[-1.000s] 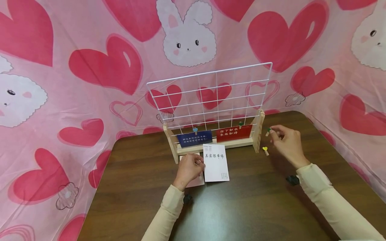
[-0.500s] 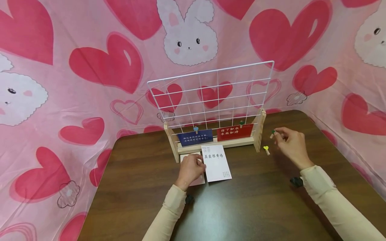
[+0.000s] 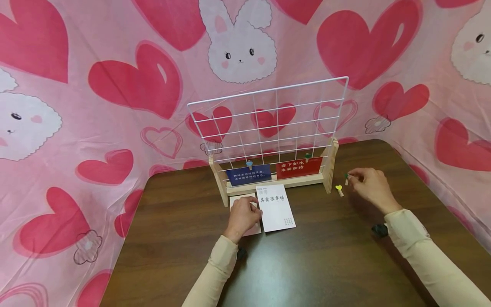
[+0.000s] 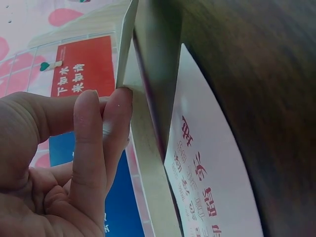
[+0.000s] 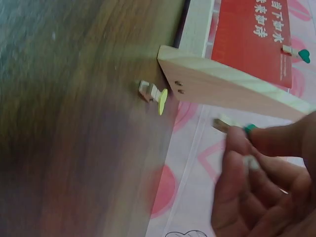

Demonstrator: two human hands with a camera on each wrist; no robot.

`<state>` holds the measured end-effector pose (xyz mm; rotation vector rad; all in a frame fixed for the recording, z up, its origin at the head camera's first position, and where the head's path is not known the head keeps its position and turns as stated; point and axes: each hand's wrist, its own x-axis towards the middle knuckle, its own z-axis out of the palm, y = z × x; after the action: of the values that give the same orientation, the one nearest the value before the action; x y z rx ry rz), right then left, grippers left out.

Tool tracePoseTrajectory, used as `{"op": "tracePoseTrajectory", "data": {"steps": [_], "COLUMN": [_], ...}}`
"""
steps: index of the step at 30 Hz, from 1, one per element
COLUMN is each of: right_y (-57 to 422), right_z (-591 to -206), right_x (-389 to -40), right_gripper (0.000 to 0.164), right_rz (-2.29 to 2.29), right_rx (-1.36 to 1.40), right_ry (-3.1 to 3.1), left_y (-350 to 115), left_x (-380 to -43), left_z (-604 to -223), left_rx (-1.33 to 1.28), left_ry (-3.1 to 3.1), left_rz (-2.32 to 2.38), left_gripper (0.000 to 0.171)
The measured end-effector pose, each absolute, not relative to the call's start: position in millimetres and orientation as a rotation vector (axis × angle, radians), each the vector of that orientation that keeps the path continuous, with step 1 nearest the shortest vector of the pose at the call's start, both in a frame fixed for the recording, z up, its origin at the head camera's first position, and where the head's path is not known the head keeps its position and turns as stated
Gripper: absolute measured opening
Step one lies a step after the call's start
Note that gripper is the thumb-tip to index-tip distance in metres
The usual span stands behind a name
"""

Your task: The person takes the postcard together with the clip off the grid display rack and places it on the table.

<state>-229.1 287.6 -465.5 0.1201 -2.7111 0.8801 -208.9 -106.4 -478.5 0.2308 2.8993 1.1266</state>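
My left hand pinches the left edge of a white card with dark lettering, tilted up from the table in front of a rack. In the left wrist view this card is seen nearly edge-on beyond the fingertips. A second, pale card with red lettering lies on the table, partly hidden by the left hand in the head view. Right of the rack, my right hand pinches a small wooden clothespin with a green top, above the table. A clothespin with a yellow heart lies just below that hand.
The white wire grid rack stands on a wooden base at the back. A blue card and a red card are clipped low on it. Pink heart-patterned cloth hangs behind the brown table.
My right hand has shifted slightly right and down, and its clothespin has turned more upright. The white card's lower end has swung a little to the right. The left hand keeps its grip.
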Motion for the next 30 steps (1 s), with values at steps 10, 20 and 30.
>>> {"op": "tracePoseTrajectory", "data": {"steps": [10,20,30], "right_y": [299.7,305.9,311.4], "right_z": [-473.2,-484.0,-491.7], "right_x": [-241.5,-251.2,-260.8], "right_gripper": [0.029,0.031,0.031], "right_rz": [0.867,1.034,1.137], "right_rx": [0.118,0.120,0.098], "right_ry": [-3.070,-3.137,-3.155], "left_y": [-103.6,-102.7,-104.3], "left_x": [-209.8,-210.8,-211.7], "left_z": [-481.6,-484.7,-486.6], "left_rx": [0.239,0.230,0.238], "left_ry": [2.937,2.947,2.928], "left_rz": [1.090,1.078,1.086], "left_gripper": [0.027,0.030,0.028]}}
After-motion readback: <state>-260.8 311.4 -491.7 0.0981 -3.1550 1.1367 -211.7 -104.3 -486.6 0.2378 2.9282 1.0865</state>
